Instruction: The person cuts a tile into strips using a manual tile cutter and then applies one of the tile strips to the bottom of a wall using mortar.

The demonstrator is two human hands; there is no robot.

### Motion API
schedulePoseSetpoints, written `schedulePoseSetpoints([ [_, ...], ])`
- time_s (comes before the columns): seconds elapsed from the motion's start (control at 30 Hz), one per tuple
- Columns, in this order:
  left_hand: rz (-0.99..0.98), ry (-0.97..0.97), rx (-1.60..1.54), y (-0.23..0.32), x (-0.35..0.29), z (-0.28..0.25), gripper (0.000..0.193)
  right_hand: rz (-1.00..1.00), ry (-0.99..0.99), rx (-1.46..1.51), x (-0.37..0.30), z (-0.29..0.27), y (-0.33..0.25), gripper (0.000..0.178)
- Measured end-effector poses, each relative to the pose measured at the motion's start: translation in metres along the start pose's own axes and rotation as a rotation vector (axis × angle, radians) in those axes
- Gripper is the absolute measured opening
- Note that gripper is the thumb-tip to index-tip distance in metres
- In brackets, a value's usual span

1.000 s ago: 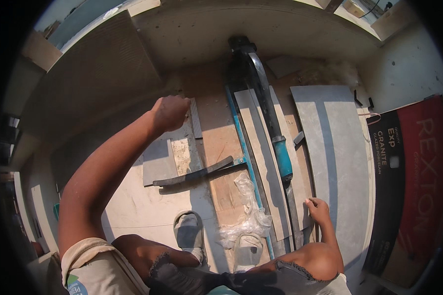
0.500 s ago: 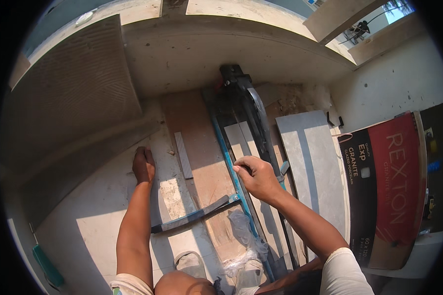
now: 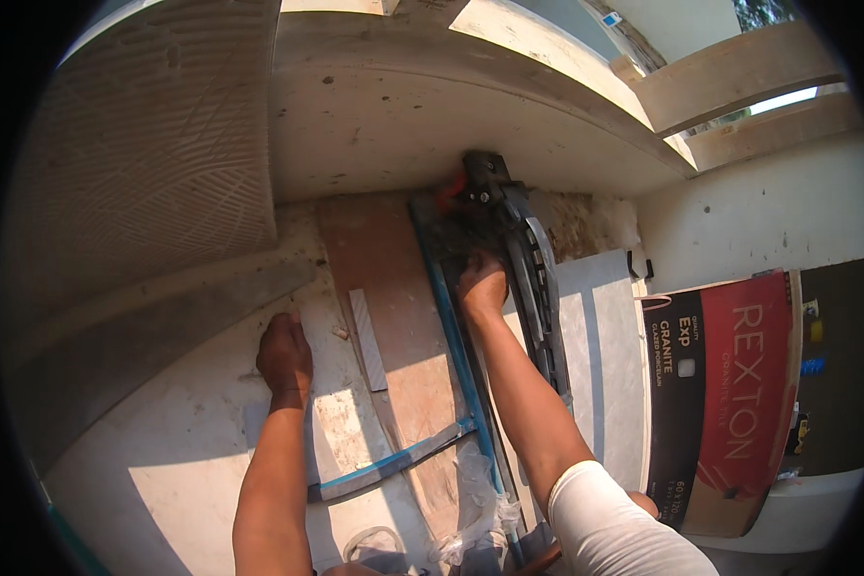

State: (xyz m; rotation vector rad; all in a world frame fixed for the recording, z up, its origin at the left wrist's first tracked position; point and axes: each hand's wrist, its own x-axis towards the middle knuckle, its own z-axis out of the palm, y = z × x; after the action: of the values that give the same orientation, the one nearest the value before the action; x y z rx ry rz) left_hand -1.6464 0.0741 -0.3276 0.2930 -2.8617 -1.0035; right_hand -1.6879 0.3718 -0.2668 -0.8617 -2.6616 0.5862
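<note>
My right hand reaches over the bed of a long tile cutter, close to its black head at the far end. Its fingers are smeared and partly hidden in dark blur, so I cannot tell what they grip. The cutter has a blue side rail and a blue-and-grey side arm swung out to the left. Pale tile under my right forearm is mostly covered. My left hand is closed and presses on the pale floor, left of a narrow tile strip.
A grey tile lies right of the cutter, beside a red-and-black carton. At the left, a large panel with combed ridges leans upright. Crumpled clear plastic lies by the rail. A low wall closes the far side.
My right hand has moved away from me along the cutter toward its far end, its earlier pinched shape now blurred. My left hand stays on the floor. The view has shifted.
</note>
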Motion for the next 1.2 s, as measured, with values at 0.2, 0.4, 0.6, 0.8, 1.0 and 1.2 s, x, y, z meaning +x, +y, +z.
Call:
schedulePoseSetpoints([
  [0.2,0.006,0.012,-0.021,-0.003,-0.001,0.004,0.021,-0.091,-0.028,0.0,0.015,0.008,0.009,0.033],
  [0.4,0.054,0.072,-0.027,-0.006,-0.001,0.005,0.018,-0.093,-0.075,-0.036,0.017,0.008,0.011,0.032],
  [0.6,0.063,0.093,-0.036,-0.005,0.0,0.006,0.018,-0.047,-0.095,-0.059,0.025,0.01,0.014,0.029],
  [0.8,0.051,0.084,-0.035,-0.005,0.0,0.005,0.019,-0.025,-0.118,-0.069,0.022,0.006,0.015,0.032],
  [1.0,0.058,0.086,-0.034,-0.005,-0.001,0.006,0.019,-0.069,-0.158,-0.028,0.022,0.004,0.019,0.033],
  [1.2,0.04,0.097,-0.058,-0.008,-0.002,0.009,0.02,-0.109,-0.164,0.027,0.023,0.006,0.028,0.029],
])
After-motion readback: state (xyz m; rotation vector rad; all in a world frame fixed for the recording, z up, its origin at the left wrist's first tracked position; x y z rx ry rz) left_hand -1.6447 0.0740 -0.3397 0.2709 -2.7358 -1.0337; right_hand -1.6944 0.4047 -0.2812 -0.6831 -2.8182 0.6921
